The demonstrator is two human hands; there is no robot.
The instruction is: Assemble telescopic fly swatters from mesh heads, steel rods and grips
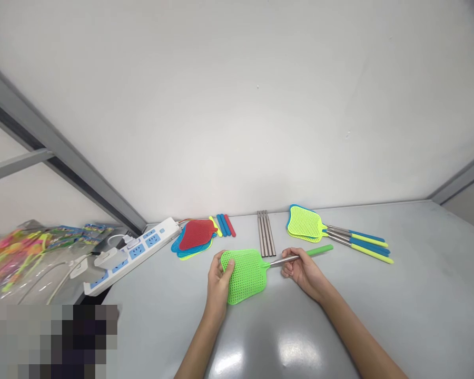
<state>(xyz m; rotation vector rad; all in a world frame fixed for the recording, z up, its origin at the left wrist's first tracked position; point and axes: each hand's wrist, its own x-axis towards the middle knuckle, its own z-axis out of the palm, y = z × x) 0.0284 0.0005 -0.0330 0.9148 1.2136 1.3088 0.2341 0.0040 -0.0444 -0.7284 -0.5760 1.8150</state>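
Note:
A green fly swatter [245,279] is held above the grey table between both hands. My left hand [220,279] grips the left edge of its perforated head, thumb on top. The fingers of my right hand [303,269] are closed around the metal rod near the green handle [319,250], which points right. Behind it lie several bare metal rods [266,234], side by side. To their left are loose swatter heads, a red one [197,235] on top of blue and yellow ones, beside several short coloured handles [226,225].
Swatters with yellow and blue heads [305,223] and handles lie stacked at the right. A white power strip [134,255] with plugs and cables runs along the left. Beyond it are clear plastic bags [35,258] of colourful items. A white wall [256,116] rises behind the table.

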